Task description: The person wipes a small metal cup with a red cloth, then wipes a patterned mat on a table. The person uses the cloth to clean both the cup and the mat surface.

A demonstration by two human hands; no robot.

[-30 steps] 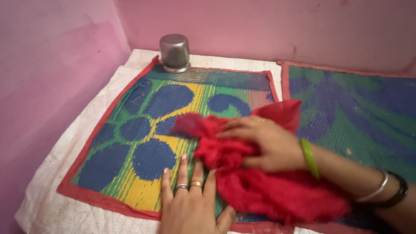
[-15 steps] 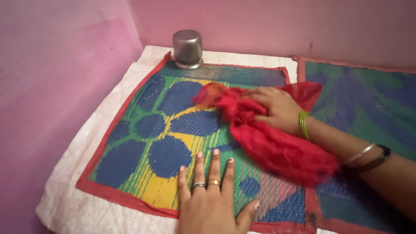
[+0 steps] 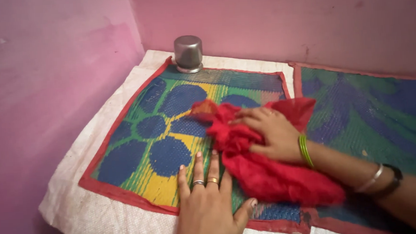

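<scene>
Head view: our left hand (image 3: pixel 212 208) lies flat on the mat (image 3: pixel 171 133), palm down, fingers spread and straight, two rings showing, gripping nothing. Our right hand (image 3: pixel 270 135) presses down on the red cloth (image 3: pixel 258 166), fingers loosely curled over its bunched top near the mat's middle; the cloth trails back under our wrist toward the mat's near right corner. Steel cup (image 3: pixel 188 54) stands upside down at the mat's far edge, well apart from both hands.
</scene>
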